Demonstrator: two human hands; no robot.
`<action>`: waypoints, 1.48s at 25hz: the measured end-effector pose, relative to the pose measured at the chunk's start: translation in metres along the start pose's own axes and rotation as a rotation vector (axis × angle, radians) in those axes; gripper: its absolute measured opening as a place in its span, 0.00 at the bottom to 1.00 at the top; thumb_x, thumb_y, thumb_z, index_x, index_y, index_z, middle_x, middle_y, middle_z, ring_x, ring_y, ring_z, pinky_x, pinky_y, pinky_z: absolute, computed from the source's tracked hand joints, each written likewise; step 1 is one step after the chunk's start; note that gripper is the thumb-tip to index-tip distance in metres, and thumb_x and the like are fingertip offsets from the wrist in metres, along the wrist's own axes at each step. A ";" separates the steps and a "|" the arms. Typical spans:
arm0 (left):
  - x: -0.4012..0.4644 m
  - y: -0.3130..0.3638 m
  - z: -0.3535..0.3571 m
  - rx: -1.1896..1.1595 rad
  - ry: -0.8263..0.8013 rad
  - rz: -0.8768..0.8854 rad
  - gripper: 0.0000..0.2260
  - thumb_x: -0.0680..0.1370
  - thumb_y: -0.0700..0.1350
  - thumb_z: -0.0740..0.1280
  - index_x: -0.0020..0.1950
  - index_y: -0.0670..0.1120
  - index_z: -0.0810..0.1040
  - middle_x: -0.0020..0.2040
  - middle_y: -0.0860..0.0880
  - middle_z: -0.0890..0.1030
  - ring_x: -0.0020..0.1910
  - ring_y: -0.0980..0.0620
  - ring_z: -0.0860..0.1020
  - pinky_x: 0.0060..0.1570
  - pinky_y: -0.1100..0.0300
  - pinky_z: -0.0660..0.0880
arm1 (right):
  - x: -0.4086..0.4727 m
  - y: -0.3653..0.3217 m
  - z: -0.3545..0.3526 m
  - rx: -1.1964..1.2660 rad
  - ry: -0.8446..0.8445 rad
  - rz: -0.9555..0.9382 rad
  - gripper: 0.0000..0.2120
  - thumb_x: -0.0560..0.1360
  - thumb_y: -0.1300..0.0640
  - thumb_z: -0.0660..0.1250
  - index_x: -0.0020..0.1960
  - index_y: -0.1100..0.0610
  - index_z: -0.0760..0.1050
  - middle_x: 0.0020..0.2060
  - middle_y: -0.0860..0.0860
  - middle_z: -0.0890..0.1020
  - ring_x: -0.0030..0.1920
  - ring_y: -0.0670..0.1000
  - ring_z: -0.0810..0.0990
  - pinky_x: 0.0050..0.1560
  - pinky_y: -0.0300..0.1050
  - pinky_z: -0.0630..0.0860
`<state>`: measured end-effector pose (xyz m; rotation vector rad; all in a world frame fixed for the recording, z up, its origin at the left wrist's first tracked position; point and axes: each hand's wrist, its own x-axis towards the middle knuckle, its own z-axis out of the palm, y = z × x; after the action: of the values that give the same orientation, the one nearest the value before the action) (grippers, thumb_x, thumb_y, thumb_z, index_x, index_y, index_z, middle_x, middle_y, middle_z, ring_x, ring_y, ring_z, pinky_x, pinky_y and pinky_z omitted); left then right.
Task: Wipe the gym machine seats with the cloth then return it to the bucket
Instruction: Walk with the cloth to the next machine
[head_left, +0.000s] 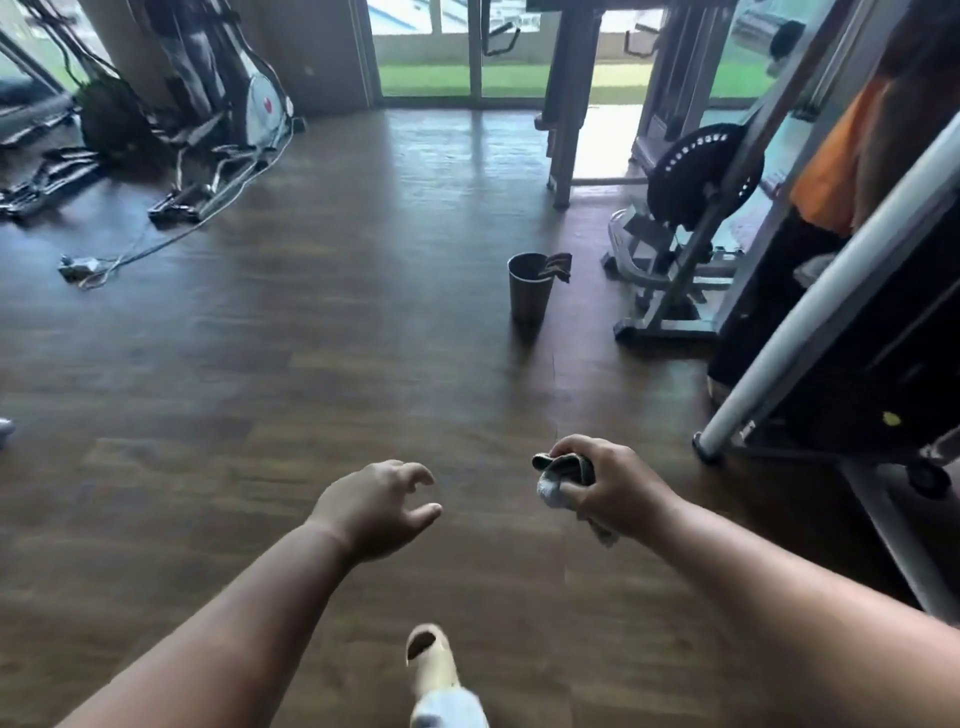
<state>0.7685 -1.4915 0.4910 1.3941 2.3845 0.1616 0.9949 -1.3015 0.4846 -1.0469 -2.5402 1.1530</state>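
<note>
The right hand (608, 488) is closed around a small bunched-up cloth (561, 478). The fingers wrap over the top of it. One grey end sticks out on the side toward the left hand, and a thin bit hangs down under the right hand.

The left hand (376, 504) is just beside it, with a gap between them. It holds nothing. Its fingers are bent like a claw, and the thumb points toward the cloth. It does not touch the cloth.

The bucket (530, 288) stands on the brown wood floor (260, 364), well ahead of the right hand and far from it. It is tall, grey and upright. A second cloth (558, 265) hangs over its rim, on the side away from the left hand.

A gym machine (685, 218) with a round black weight stands past the bucket, out on the right hand's side. A thick white bar (810, 312) leans close by that hand's outer side.

Below both hands, a foot in a tan shoe (431, 660) is on the floor.
</note>
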 end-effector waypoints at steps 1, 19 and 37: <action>0.030 -0.008 -0.010 0.009 0.002 0.008 0.18 0.74 0.64 0.65 0.62 0.61 0.77 0.56 0.60 0.80 0.57 0.58 0.78 0.56 0.57 0.76 | 0.030 -0.001 -0.004 0.017 0.005 0.004 0.14 0.64 0.45 0.72 0.49 0.43 0.78 0.41 0.47 0.82 0.32 0.44 0.81 0.33 0.41 0.78; 0.620 -0.041 -0.221 0.139 0.001 0.207 0.19 0.76 0.64 0.64 0.66 0.59 0.75 0.61 0.58 0.79 0.60 0.54 0.77 0.55 0.58 0.74 | 0.594 0.007 -0.140 -0.034 0.037 -0.055 0.12 0.68 0.53 0.76 0.51 0.48 0.81 0.43 0.46 0.82 0.36 0.39 0.79 0.37 0.30 0.73; 1.110 -0.243 -0.427 0.032 0.017 0.051 0.18 0.76 0.63 0.65 0.64 0.60 0.76 0.58 0.59 0.79 0.57 0.57 0.77 0.55 0.58 0.75 | 1.199 -0.079 -0.166 -0.074 0.039 -0.068 0.11 0.68 0.52 0.75 0.50 0.47 0.80 0.42 0.46 0.82 0.42 0.47 0.80 0.42 0.37 0.74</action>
<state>-0.0778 -0.6222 0.5301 1.4751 2.3759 0.1494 0.1310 -0.4496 0.4967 -0.9803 -2.5848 1.0188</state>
